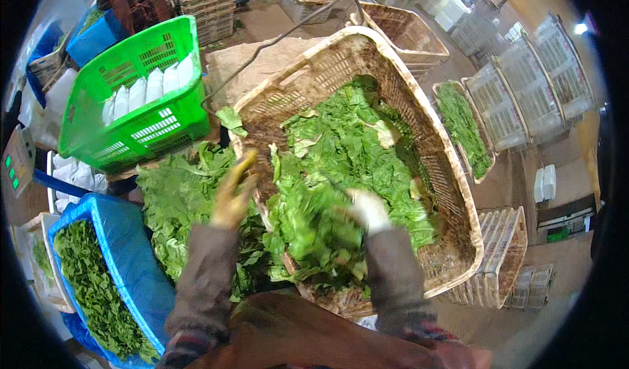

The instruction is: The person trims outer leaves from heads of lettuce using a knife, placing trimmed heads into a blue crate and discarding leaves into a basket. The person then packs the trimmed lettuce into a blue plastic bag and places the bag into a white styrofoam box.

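Observation:
My left hand [235,192], in a yellowish glove, is held with its fingers apart over the edge between a heap of leafy greens [172,197] and the large soiled plastic crate [467,207]. My right hand [366,209], in a white glove, is blurred by motion above the crate. A thin dark tool, perhaps a knife [336,186], shows at its fingers. Beside and below that hand is a blurred bunch of leafy greens [309,226]; whether the hand also grips it I cannot tell. Lettuce-like leaves [344,138] fill much of the crate.
At the upper left stands a green basket [172,123] with white wrapped packs. A blue-lined container [118,251] of greens is at the lower left. A bent metal rod [275,39] arches behind the crate. Stacked crates [516,98] and a crate of greens [462,123] stand right.

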`<state>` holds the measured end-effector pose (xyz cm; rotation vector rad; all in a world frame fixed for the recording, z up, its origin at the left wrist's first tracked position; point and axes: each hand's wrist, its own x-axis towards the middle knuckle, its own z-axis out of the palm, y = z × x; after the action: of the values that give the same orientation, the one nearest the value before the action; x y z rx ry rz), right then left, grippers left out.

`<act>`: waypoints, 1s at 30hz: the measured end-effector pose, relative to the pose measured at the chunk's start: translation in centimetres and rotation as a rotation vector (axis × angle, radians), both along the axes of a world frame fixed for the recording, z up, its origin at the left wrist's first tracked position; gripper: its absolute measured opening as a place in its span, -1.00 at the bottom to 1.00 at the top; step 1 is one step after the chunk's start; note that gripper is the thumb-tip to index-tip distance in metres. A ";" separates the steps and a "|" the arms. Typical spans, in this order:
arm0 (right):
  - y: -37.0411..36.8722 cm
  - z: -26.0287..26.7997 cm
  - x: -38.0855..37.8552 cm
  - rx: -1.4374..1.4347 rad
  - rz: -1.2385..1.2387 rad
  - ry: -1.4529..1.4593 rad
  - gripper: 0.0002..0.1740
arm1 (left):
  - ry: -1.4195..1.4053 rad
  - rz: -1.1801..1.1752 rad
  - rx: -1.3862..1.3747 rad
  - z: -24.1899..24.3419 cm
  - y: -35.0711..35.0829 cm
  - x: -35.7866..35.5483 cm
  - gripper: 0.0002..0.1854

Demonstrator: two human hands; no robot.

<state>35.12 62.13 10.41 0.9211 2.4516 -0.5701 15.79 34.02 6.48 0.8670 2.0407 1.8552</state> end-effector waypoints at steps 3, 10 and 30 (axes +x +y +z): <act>-5.6 2.6 7.7 0.081 0.080 0.460 -0.38 | -0.369 -0.356 -0.590 -2.8 11.7 2.0 -0.19; 1.4 10.1 4.2 -0.349 -0.405 0.783 0.13 | -0.876 -0.209 -0.186 -5.6 8.8 4.5 -0.19; -26.8 17.6 -3.5 -0.441 0.810 0.908 -0.61 | 0.221 0.410 -0.299 7.7 -28.0 10.3 0.39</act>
<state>31.59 35.36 28.04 -0.6593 2.8864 -1.3072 26.06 6.02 14.15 0.6307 2.7150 1.6198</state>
